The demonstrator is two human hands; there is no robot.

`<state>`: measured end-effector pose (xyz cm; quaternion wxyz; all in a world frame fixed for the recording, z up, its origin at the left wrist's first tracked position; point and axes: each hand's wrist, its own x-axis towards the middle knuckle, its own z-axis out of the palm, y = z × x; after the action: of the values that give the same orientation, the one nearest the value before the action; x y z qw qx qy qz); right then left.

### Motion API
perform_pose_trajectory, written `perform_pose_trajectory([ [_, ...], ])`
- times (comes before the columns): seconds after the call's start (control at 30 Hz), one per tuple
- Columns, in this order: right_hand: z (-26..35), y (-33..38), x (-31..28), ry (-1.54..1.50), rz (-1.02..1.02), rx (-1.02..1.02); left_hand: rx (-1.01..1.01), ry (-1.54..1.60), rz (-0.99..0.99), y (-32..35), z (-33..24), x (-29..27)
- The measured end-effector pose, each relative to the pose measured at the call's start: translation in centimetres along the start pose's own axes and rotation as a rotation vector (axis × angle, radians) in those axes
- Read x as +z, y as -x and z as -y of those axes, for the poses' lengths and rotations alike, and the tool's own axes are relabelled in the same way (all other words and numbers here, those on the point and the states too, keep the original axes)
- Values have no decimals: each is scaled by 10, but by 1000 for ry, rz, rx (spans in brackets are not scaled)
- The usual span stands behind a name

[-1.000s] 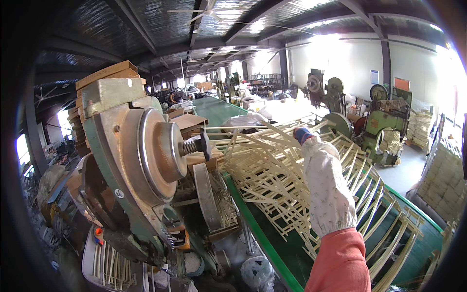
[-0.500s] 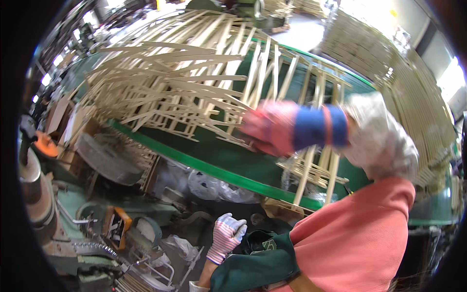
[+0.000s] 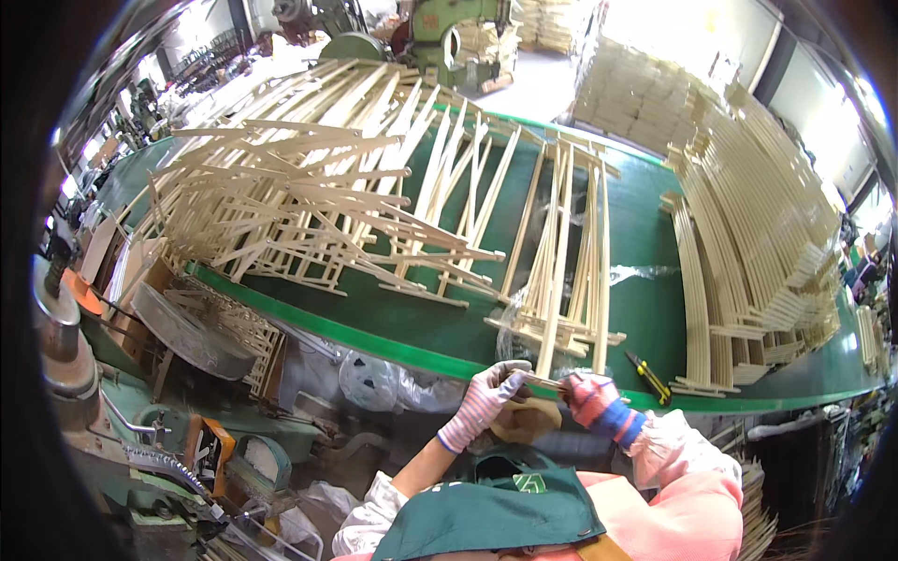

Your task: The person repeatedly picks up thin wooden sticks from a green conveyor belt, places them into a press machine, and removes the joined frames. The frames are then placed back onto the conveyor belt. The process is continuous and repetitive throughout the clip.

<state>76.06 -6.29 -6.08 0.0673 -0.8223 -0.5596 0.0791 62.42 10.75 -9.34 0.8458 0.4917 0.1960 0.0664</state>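
My left hand (image 3: 480, 409), in a pink-and-white striped work glove, pinches one end of a short, thin wooden strip (image 3: 540, 381) near the table's front edge. My right hand (image 3: 595, 406), gloved in red with a blue cuff, is closed on the strip's other end. The strip is seen nearly edge-on, so its full shape is unclear. Just beyond my hands, several pale wooden slat frames (image 3: 558, 252) lie on the green table (image 3: 645, 309). Farther left spreads a tangled heap of wooden slat pieces (image 3: 309, 178).
Neat stacks of wooden frames (image 3: 748, 252) stand on the table's right side. A yellow-and-black utility knife (image 3: 650, 379) lies near the front edge, right of my hands. A metal machine (image 3: 70, 365) is at the lower left, and a green machine (image 3: 449, 37) stands at the back.
My right hand has come back from the heap to the front edge. My left hand has risen from beside the apron to meet it, and both now hold the wooden strip.
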Motion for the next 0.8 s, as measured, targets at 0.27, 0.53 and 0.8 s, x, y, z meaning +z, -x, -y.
perform_pose_trajectory([
  [0.27,-144,-39,-254,272,-1200,128,265,20,134,4,-21,19],
  [0.53,-229,93,-499,118,-1276,-22,943,-1108,-352,10,-45,51],
  [0.8,-127,114,-486,329,-1252,-27,1243,-1272,-831,53,-67,78],
])
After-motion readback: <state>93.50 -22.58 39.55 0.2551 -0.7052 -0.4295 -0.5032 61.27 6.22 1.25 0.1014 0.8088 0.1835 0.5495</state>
